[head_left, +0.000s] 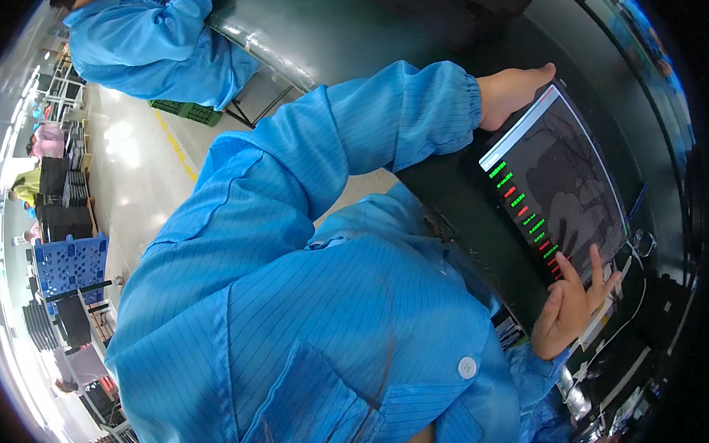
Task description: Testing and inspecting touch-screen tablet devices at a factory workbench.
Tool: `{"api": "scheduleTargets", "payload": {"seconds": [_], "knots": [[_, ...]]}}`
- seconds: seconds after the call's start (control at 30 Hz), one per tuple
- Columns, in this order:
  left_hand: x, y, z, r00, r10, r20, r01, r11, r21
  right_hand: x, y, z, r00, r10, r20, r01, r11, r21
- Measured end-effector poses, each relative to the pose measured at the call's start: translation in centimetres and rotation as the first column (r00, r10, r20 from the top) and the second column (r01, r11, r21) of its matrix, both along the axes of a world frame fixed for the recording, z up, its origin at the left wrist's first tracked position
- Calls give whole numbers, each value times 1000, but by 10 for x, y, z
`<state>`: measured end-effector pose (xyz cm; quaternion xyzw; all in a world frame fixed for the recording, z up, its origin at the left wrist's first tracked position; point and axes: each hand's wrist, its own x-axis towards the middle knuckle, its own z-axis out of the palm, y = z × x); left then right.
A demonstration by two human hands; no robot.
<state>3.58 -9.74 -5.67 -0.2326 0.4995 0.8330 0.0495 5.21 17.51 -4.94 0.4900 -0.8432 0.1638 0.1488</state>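
Note:
A flat, tablet-like screen (559, 163) stands tilted at the dark work surface, with a light bar along one edge and rows of green and red text. My left hand (514, 95) is closed at its upper edge, by the light bar; the fingers are partly hidden behind the panel. Close to the opposite edge is my right hand (570, 311), its fingers spread and the forefinger at or just over the red and green rows. I cannot tell whether that fingertip touches the glass. A reflection of a hand shows on the dark display. Both my sleeves are blue.
Cables (642, 289) and small parts lie beyond my right hand. A dark green table (285, 25) extends to the upper left, where another person in a blue smock (141, 45) sits near a green crate (187, 110). Blue pallets (71, 263) and racks stand along the left.

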Motion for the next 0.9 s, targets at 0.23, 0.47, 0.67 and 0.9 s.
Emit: {"api": "scheduleTargets", "payload": {"seconds": [0.23, 0.47, 0.67, 0.9], "knots": [[-11, -10, -17, 996, -67, -63, 71, 996, 55, 4, -18, 5, 983, 164, 82, -171, 981, 90], [-13, -5, -15, 996, 54, -72, -48, 995, 87, 1, -19, 6, 985, 154, 82, -164, 979, 123], [-18, -6, -18, 996, 74, -54, -71, 996, 48, -54, 42, 14, 996, -66, 67, 78, 975, -209], [-10, -15, -8, 996, 34, -84, -14, 974, 227, -147, 75, -19, 860, -273, 432, 300, 954, 6]]}}
